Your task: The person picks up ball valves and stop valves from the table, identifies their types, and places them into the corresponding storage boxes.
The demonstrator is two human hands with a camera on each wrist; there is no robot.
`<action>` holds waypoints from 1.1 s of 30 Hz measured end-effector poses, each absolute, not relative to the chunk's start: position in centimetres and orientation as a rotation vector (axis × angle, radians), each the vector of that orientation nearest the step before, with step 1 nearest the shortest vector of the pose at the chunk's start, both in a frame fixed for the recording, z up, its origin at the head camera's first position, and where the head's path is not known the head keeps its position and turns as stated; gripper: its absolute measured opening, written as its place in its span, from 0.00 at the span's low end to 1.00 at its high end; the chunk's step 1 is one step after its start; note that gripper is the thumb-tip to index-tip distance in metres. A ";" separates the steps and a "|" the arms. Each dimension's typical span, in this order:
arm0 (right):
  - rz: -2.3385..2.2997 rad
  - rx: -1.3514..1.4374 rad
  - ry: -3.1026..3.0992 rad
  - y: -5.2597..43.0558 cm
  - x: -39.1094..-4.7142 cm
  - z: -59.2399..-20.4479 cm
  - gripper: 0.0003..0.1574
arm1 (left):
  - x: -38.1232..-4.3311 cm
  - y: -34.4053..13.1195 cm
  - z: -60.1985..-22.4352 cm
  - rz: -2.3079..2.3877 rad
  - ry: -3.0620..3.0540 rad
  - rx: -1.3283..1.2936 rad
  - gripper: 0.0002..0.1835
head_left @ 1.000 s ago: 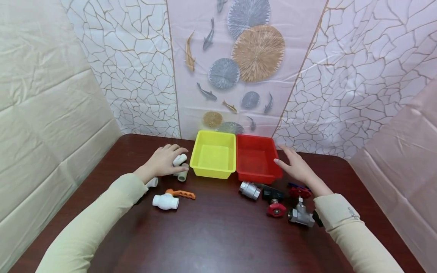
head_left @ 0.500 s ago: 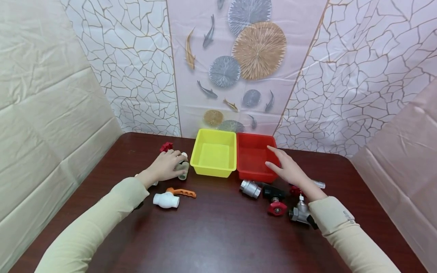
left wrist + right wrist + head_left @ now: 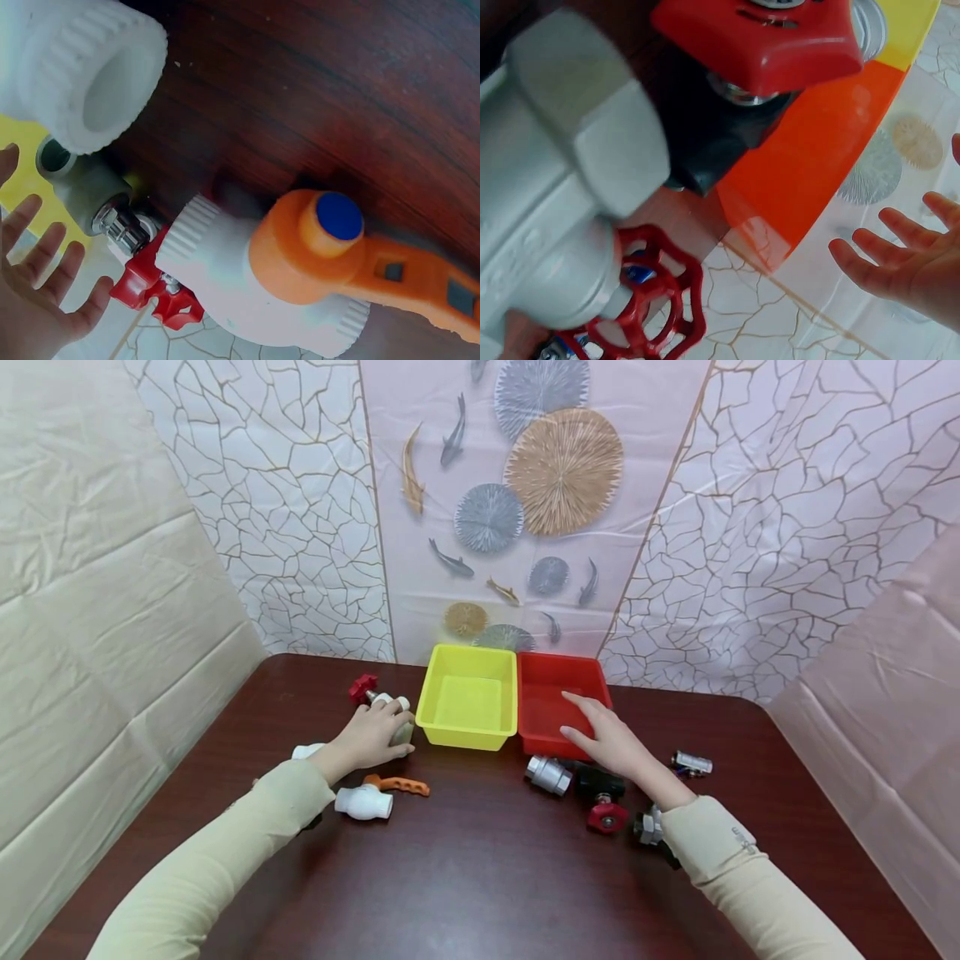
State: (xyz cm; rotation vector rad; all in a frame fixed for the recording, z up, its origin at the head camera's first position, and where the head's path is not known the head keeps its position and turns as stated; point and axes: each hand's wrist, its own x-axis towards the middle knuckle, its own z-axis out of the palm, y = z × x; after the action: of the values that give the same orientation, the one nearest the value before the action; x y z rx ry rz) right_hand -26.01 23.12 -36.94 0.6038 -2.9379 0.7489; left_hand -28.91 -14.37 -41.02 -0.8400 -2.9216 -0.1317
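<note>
My left hand [image 3: 369, 739] reaches over a grey-green valve [image 3: 402, 735] beside the yellow bin [image 3: 460, 738]. In the left wrist view its fingers [image 3: 60, 281] are spread and hold nothing, near that valve's red handle [image 3: 142, 277]. My right hand [image 3: 611, 745] hovers over the front right of the red bin [image 3: 551, 746], fingers extended and holding nothing. Below its wrist lie a black valve with a red knob [image 3: 607, 817] and a steel valve [image 3: 647, 827], partly hidden by the sleeve. In the right wrist view, the steel valve's red handwheel [image 3: 656, 300] shows.
A white ball valve [image 3: 364, 802] with an orange handle [image 3: 401, 785] lies in front of my left hand. Another white fitting [image 3: 306, 750] shows behind the left forearm. A steel coupling [image 3: 548, 775] sits before the red bin; a small metal part [image 3: 692, 763] lies farther right.
My right hand has moved left, from beside the red bin to over it, uncovering the small metal part. My left hand has shifted slightly toward me, and the red handle behind it now shows.
</note>
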 end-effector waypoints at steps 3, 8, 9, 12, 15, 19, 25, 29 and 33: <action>0.759 0.623 -2.922 22.5 -26.1 -37.0 0.38 | -28.9 -14.2 -41.0 -0.118 -2.955 -0.851 0.27; 0.698 0.742 -2.920 21.2 -26.9 -37.5 0.37 | -29.0 -14.0 -40.9 -0.115 -2.991 -0.853 0.29; 0.678 0.765 -2.920 20.9 -27.0 -37.6 0.36 | -29.0 -14.0 -40.9 -0.111 -2.994 -0.853 0.30; 0.624 0.805 -2.932 20.2 -27.6 -37.7 0.36 | -29.1 -14.0 -40.9 -0.098 -2.999 -0.855 0.30; 0.594 0.796 -2.963 19.6 -27.9 -37.7 0.36 | -29.1 -14.0 -41.1 -0.095 -3.002 -0.868 0.30; 0.499 0.768 -3.025 19.0 -28.1 -37.7 0.38 | -29.0 -13.9 -41.6 -0.099 -3.009 -0.892 0.32; 0.406 0.746 -3.073 18.0 -28.7 -37.7 0.39 | -29.0 -13.9 -41.7 -0.049 -3.035 -0.885 0.35; 0.378 0.735 -3.092 17.6 -29.3 -38.2 0.39 | -29.4 -13.9 -41.6 0.001 -3.060 -0.880 0.34; 0.371 0.737 -3.099 17.6 -30.0 -38.8 0.39 | -29.7 -13.8 -41.5 0.038 -3.075 -0.897 0.33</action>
State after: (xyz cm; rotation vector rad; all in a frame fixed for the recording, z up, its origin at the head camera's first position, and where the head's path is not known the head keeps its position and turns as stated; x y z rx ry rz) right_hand -29.96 17.61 -38.84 0.7371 -3.0986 0.3712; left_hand -29.67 -13.81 -41.53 -0.8972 -3.0750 0.0381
